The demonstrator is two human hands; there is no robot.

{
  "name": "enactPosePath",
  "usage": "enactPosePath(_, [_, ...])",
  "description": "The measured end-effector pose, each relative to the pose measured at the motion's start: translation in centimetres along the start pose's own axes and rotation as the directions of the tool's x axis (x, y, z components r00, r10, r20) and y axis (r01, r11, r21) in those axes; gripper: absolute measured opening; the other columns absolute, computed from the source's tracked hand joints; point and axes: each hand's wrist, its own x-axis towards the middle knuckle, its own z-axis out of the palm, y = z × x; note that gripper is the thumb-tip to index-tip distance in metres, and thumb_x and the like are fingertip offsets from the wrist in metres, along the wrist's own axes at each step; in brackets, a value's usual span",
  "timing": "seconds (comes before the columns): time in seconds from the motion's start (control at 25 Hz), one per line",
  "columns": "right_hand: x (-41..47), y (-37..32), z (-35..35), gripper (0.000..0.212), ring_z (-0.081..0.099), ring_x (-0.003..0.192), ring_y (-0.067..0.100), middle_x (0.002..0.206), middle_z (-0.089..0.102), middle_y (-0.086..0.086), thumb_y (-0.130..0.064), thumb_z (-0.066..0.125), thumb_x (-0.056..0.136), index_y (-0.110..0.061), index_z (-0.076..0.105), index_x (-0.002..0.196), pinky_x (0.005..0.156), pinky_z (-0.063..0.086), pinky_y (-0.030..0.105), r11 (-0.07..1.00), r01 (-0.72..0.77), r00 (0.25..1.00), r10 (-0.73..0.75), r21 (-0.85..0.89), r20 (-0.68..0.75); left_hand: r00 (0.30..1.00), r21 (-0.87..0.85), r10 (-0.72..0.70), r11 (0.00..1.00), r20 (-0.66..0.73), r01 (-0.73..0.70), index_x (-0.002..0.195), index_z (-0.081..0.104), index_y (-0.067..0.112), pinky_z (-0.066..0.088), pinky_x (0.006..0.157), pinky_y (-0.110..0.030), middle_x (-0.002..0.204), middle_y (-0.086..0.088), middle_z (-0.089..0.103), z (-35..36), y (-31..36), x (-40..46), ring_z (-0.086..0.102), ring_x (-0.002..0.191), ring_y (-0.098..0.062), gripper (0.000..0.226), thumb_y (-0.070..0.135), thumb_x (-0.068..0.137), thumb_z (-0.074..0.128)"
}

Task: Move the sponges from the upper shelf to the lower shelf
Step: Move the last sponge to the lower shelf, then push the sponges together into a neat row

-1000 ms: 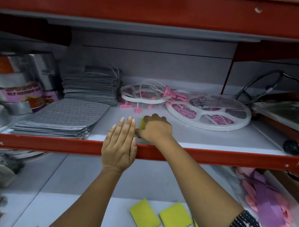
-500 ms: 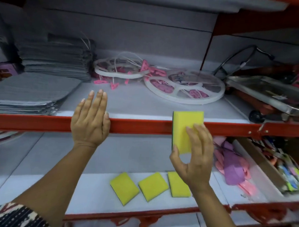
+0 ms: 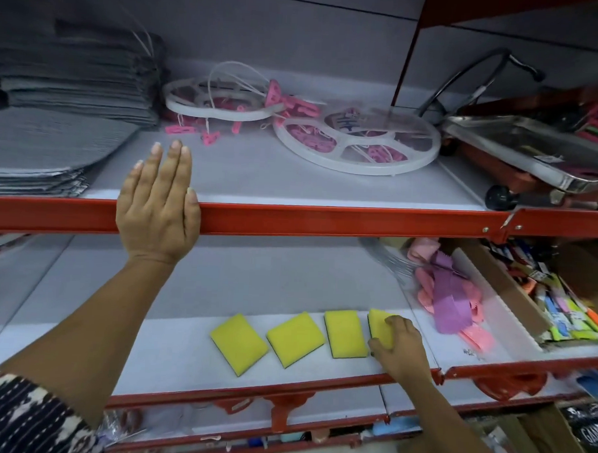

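From the head cam, the right hand (image 3: 400, 349) had its fingers curled onto a squishy yellow rectangular sponge (image 3: 379, 325) on the lower shelf (image 3: 169, 350), last in a row of four, while the left hand (image 3: 158, 206) lay flat, fingers together, over the upper shelf's red metal lip (image 3: 325, 220).

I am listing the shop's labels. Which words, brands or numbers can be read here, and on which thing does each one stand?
"GANG": uncertain partial white letters on the black packet at bottom right.
Label inside the round clip hanger: blurred, unreadable.
Sticker on the steel tray: too small.
Dark marks on the lower shelf: illegible.
Boxed packets: print too blurred.
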Motion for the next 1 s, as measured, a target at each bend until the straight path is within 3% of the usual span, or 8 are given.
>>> enactPosePath(0.12, [1.5,1.3,0.4,0.055,0.049,0.113,0.031,0.125,0.052,0.012,-0.029,0.070,0.075,-0.010,0.050,0.124,0.090,0.046,0.039,0.998,-0.035,0.989,0.044,-0.061,0.141,1.000,0.005,-0.001,1.000,0.006,0.001,0.145,0.032,0.011,0.032,0.111,-0.039,0.147,-0.006,0.041,0.0,-0.1,0.1,0.029,0.140,-0.019,0.049,0.024,0.098,0.025])
enactPosePath(0.28, [1.4,2.3,0.9,0.057,0.043,0.125,0.027,0.139,0.044,0.007,-0.032,0.064,0.081,-0.016,0.046,0.133,0.103,0.042,0.038,0.988,-0.004,0.966,0.043,-0.153,0.255,0.999,-0.001,-0.015,1.000,0.045,0.015,0.145,0.033,0.011,0.029,0.112,-0.039,0.147,-0.006,0.042,-0.3,0.0,0.1,0.030,0.139,-0.021,0.049,0.025,0.098,0.024])
enactPosePath(0.36, [0.6,2.0,1.2,0.059,0.036,0.134,0.027,0.145,0.041,0.008,-0.034,0.059,0.085,-0.016,0.040,0.139,0.111,0.034,0.039,0.977,0.027,0.983,0.013,-0.213,0.184,0.996,-0.003,-0.038,0.999,0.086,0.039,0.146,0.031,0.012,0.023,0.115,-0.041,0.148,-0.006,0.039,-0.7,0.1,0.4,0.027,0.141,-0.021,0.049,0.026,0.099,0.023])
enactPosePath(0.48, [-2.5,-0.7,3.0,0.061,0.026,0.141,0.030,0.151,0.035,0.013,-0.040,0.048,0.089,-0.014,0.035,0.143,0.117,0.027,0.044,0.989,0.093,0.996,-0.093,-0.115,0.001,0.984,-0.024,-0.084,0.996,0.157,0.088,0.149,0.019,0.012,0.002,0.118,-0.043,0.156,-0.004,0.016,-1.7,0.6,-0.1,0.008,0.145,-0.020,0.053,0.032,0.100,0.026])
enactPosePath(0.64, [-6.7,-5.8,7.0,0.080,0.017,0.146,0.024,0.156,0.026,0.006,-0.070,0.006,0.085,-0.023,0.028,0.147,0.118,0.026,0.043,0.970,0.241,0.970,-0.239,-0.039,0.048,0.931,-0.123,-0.126,0.976,0.344,0.178,0.150,0.009,0.013,-0.004,0.118,-0.047,0.158,-0.002,-0.014,-3.2,4.0,-8.6,-0.005,0.145,-0.024,0.064,0.042,0.098,0.033])
enactPosePath(0.76, [-7.1,-9.1,9.0,0.089,0.006,0.148,0.019,0.160,0.013,0.003,-0.075,-0.005,0.077,-0.027,0.016,0.149,0.119,0.016,0.034,0.963,0.268,0.956,-0.266,0.000,0.126,0.758,-0.152,-0.083,0.960,0.647,0.235,0.148,0.020,0.008,0.003,0.118,-0.048,0.158,-0.011,0.003,-4.1,7.1,-16.3,0.005,0.145,-0.028,0.065,0.045,0.096,0.031])
enactPosePath(0.92, [-4.9,-11.5,10.0,0.113,0.003,0.148,0.020,0.161,0.004,0.006,-0.081,-0.026,0.059,-0.022,0.008,0.150,0.119,0.014,0.033,0.977,0.206,0.966,-0.194,-0.054,0.173,0.356,-0.098,-0.022,0.943,0.934,0.317,0.139,0.037,0.001,0.002,0.115,-0.037,0.146,-0.020,0.039,-3.6,9.0,-19.5,0.023,0.138,-0.029,0.069,0.051,0.097,0.017])
enactPosePath(1.0, [-3.6,-12.2,10.3,0.124,0.005,0.148,0.022,0.161,0.005,0.008,-0.081,-0.032,0.050,-0.019,0.008,0.150,0.119,0.018,0.035,0.983,0.155,0.971,-0.133,-0.100,0.201,0.295,-0.094,-0.001,0.947,0.956,0.309,0.134,0.044,-0.001,0.002,0.115,-0.035,0.143,-0.020,0.044,-2.4,9.4,-19.7,0.030,0.135,-0.030,0.071,0.052,0.097,0.016])
